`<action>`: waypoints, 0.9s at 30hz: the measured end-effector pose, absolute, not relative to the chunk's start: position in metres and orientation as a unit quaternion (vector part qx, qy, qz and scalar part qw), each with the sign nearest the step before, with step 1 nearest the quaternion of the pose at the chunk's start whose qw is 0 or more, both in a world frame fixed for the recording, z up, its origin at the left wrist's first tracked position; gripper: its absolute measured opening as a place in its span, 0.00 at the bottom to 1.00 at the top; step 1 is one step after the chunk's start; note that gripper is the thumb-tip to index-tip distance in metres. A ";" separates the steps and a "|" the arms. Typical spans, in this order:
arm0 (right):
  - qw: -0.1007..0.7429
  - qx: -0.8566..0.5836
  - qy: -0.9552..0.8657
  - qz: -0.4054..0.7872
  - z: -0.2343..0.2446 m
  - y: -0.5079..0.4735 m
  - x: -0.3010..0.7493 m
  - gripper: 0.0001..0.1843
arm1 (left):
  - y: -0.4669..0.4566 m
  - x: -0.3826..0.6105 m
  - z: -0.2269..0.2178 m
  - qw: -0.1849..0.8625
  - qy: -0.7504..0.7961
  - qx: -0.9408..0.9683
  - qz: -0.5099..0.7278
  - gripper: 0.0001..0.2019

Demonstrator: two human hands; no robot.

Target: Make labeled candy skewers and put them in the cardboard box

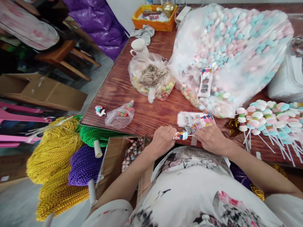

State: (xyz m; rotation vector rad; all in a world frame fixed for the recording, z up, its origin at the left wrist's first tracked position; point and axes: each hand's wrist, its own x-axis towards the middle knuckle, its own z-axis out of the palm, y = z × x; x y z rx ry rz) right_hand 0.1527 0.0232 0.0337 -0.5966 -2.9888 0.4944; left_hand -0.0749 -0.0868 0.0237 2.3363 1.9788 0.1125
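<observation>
Tabletop point(113, 94): part-wrapped lolly point(181, 136) btwn L fingers point(171, 131) & R fingers point(200, 133)

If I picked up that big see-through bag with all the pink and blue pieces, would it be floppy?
Probably floppy: the big see-through bag looks like thin, crinkly plastic, so it would likely sag. The pieces inside look loose, so they might tumble around. The printed packet lying on top could slide off.
</observation>
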 end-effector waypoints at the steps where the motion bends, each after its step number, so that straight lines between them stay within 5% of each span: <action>1: 0.007 -0.208 -0.959 0.191 0.036 0.022 0.150 0.13 | -0.087 -0.073 0.024 0.034 0.644 0.763 0.035 0.05; 8: 0.017 -0.221 -0.924 0.311 0.032 0.018 0.134 0.16 | -0.085 -0.064 0.021 0.063 0.655 0.751 0.047 0.05; 16: 0.302 -0.057 -0.951 0.023 0.021 0.021 0.142 0.13 | -0.085 -0.077 0.022 0.285 0.680 0.669 0.097 0.12; 27: 0.011 -0.218 -0.971 0.102 0.028 0.036 0.156 0.13 | -0.089 -0.077 0.024 0.127 0.689 0.714 -0.017 0.06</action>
